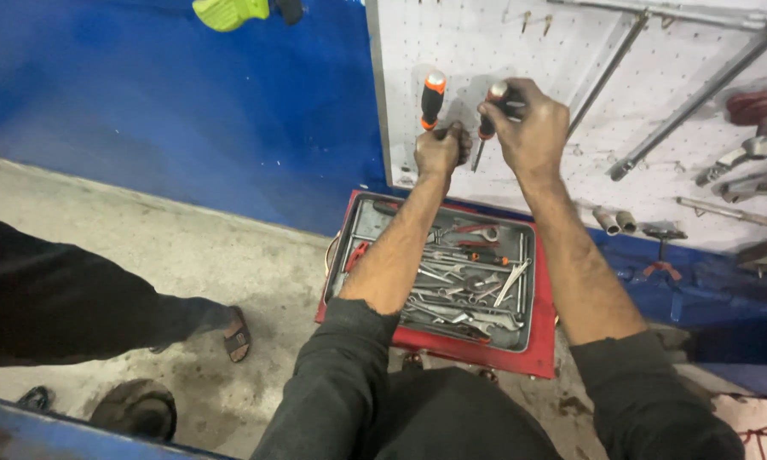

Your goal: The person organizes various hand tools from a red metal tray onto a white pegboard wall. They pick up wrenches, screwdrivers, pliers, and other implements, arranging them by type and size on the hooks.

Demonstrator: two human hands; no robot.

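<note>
- Head view looks down on both our hands raised against a white pegboard (pixel 452 51).
- Our left hand (pixel 440 152) is balled up at the foot of an orange-and-black screwdriver (pixel 432 99) that stands upright on the board; we cannot tell whether the fingers actually clamp it.
- Our right hand (pixel 530 123) is closed around the handle of a second screwdriver (pixel 484 136), its shaft pointing down just beside the left fist.
- Below our forearms sits a red tool cart (pixel 537 353) whose grey tray (pixel 526 341) is piled with loose wrenches (pixel 473 294).
- Right of our hands the board carries long metal bars (pixel 694 102), a pipe wrench (pixel 746 153) and two sockets (pixel 615 221).
- Another person's dark trouser leg (pixel 68 302) and sandalled foot (pixel 237 334) stand on the concrete floor (pixel 204 247), left of the cart.
</note>
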